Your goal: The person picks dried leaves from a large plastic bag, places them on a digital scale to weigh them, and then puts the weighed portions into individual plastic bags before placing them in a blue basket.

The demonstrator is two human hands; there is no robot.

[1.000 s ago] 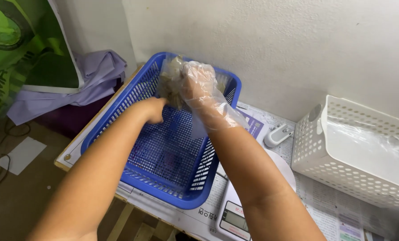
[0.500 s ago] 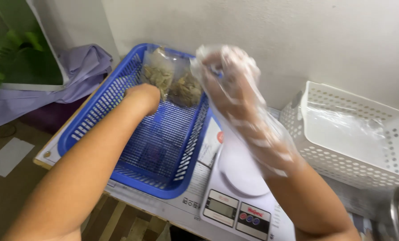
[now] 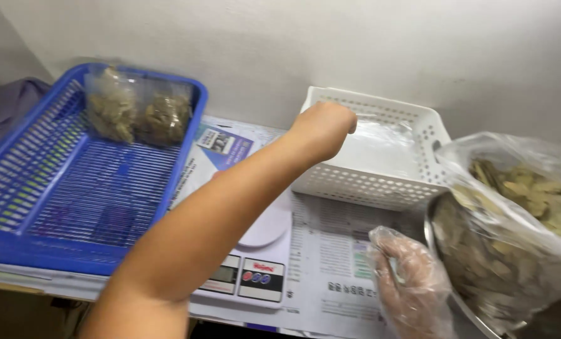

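Two baskets, both perforated plastic: a blue basket (image 3: 73,188) at left, rectangular with a fine grid floor, and a white basket (image 3: 381,182) at centre right, with clear plastic sheets (image 3: 381,141) lying inside.

Two small clear bags of dried leaves (image 3: 136,113) stand at the blue basket's far end.

One digital scale (image 3: 255,263), white with a round pan, sits near, between the baskets, on newspaper (image 3: 337,251).

Left hand (image 3: 324,129), bare, curled into a loose fist over the white basket's left rim; cannot tell if it holds anything.

Right hand (image 3: 406,282), in a crinkled clear glove, fingers bent, nothing gripped, beside a metal bowl (image 3: 456,301) of dried leaves under a large clear bag (image 3: 519,188).
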